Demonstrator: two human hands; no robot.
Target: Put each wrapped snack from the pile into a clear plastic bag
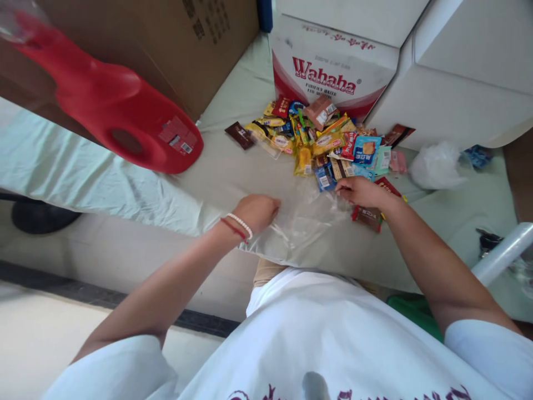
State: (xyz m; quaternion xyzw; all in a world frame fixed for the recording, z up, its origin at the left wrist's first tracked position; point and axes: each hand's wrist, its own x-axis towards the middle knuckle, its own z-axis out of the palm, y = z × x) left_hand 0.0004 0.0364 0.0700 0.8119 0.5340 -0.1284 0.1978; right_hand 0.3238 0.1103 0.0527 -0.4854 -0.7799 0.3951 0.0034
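Note:
A clear plastic bag (306,216) is stretched low over the pale green sheet between my two hands. My left hand (259,212), with a beaded bracelet and a red cord at the wrist, is closed on the bag's left side. On the opposite side, the fingers of my right hand (358,191) pinch the bag's other edge. Just beyond lies a heap of small wrapped snacks (320,141) in yellow, blue, red and brown. Below my right hand a brown and red snack packet (367,218) rests on the sheet.
A big red jug (125,122) leans at the left, before a brown cardboard box (166,50). Behind the snacks stands a white and red Wahaha carton (333,72). A crumpled white plastic bag (437,165) lies to the right, and a metal tube (506,253) juts in nearer.

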